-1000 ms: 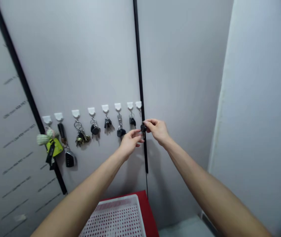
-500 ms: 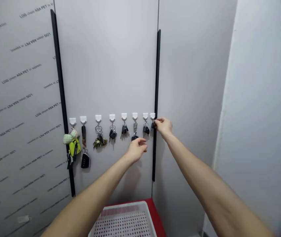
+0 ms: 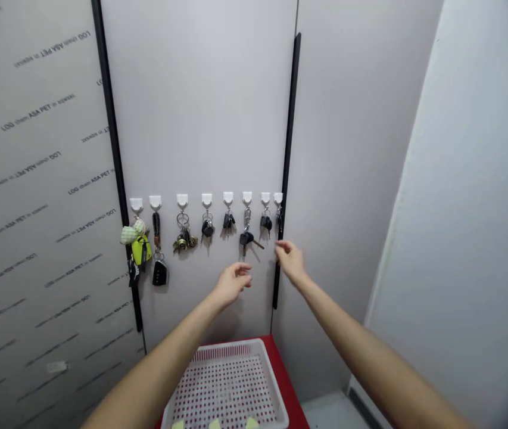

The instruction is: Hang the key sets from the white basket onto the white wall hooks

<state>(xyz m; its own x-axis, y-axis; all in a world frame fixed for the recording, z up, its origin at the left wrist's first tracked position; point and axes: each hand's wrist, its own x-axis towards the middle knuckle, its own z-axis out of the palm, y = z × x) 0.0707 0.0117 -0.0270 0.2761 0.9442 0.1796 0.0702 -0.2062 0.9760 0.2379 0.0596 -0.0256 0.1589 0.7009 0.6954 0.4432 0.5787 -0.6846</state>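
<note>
Several key sets hang in a row from white adhesive hooks on the cabinet panel. My left hand (image 3: 232, 283) is below the car keys (image 3: 246, 239) on a metal clip, fingers loosely bent and apart, with nothing visible in them. To its right, my right hand (image 3: 291, 260) hovers by the black door handle (image 3: 283, 179), just under the rightmost keys (image 3: 279, 218). Its fingers are loosely curved and apart from those keys, and I see nothing in them. Another dark key bunch (image 3: 265, 222) hangs between these two sets.
Further left hang more key bunches, a brass-coloured set (image 3: 185, 239), a black car fob (image 3: 160, 273) and a yellow-green pouch (image 3: 141, 249). Below, a white perforated basket (image 3: 276, 381) stands on a red surface (image 3: 287, 381). Pale yellow pieces show at its near edge.
My right hand has let go of the rightmost keys and moved down from them. My left hand has dropped away from the clipped car keys, which now show fully. The view has tilted down.
</note>
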